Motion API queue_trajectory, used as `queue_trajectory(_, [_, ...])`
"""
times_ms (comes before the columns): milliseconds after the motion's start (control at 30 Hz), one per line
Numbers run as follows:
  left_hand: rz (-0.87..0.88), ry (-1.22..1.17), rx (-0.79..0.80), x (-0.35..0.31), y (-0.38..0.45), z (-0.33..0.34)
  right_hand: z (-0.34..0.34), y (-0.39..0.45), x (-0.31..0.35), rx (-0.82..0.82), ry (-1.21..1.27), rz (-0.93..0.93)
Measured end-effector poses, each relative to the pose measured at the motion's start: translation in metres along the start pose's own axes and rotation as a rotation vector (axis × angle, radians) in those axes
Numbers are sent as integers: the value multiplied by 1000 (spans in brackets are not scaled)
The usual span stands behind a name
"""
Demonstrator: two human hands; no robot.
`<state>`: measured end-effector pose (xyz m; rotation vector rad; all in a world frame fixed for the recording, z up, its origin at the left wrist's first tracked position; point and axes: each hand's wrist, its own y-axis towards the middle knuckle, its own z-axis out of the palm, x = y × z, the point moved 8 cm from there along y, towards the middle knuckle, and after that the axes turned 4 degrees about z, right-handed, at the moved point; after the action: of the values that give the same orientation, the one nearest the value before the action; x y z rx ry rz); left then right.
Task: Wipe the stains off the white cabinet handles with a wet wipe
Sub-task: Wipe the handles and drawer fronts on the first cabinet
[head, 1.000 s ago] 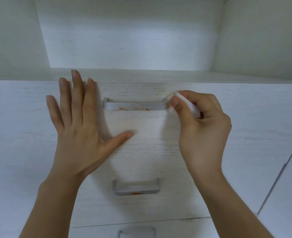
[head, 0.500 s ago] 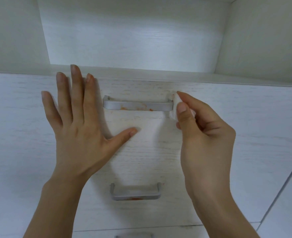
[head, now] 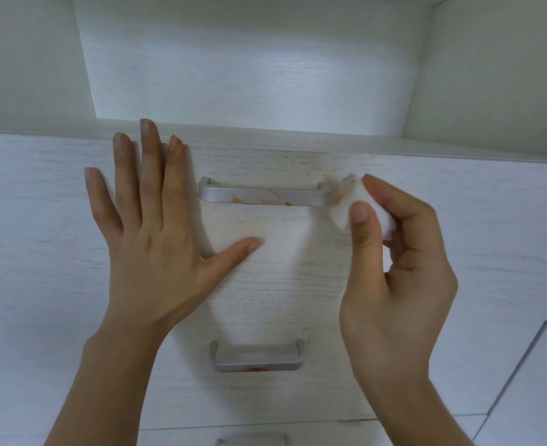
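Note:
The top drawer's silver handle (head: 261,196) carries orange stains along its lower edge. My right hand (head: 397,268) pinches a folded white wet wipe (head: 346,204) between thumb and fingers, just off the handle's right end; the wipe shows an orange smear. My left hand (head: 156,236) lies flat with straight fingers on the white drawer front (head: 282,284), left of the handle. A second handle (head: 256,360) below has an orange spot on its underside. The top of a third handle (head: 249,441) shows at the bottom edge.
Above the drawers is an open white shelf recess (head: 249,69) with side walls. A neighbouring cabinet panel (head: 539,381) runs along the right, split off by a thin seam.
My right hand has drawn the wipe slightly right and away from the handle's right end, turning it so a stained face shows. The view has shifted closer. My left hand stays pressed flat.

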<state>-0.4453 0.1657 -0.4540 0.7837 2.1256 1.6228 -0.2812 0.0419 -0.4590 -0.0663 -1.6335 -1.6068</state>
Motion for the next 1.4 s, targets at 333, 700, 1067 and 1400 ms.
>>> queue_trajectory(333, [6, 1, -7, 2, -1, 1, 17, 0, 24, 33, -212, -421])
queue_trajectory(700, [22, -22, 25, 2, -2, 2, 14, 6, 21, 67, -149, -384])
queue_trajectory(1067, [65, -46, -13, 4, -14, 1, 24, 7, 25, 127, -233, -489])
queue_trajectory(1400, [71, 2, -65, 5, -14, 3, 32, 4, 30, 115, -227, -558])
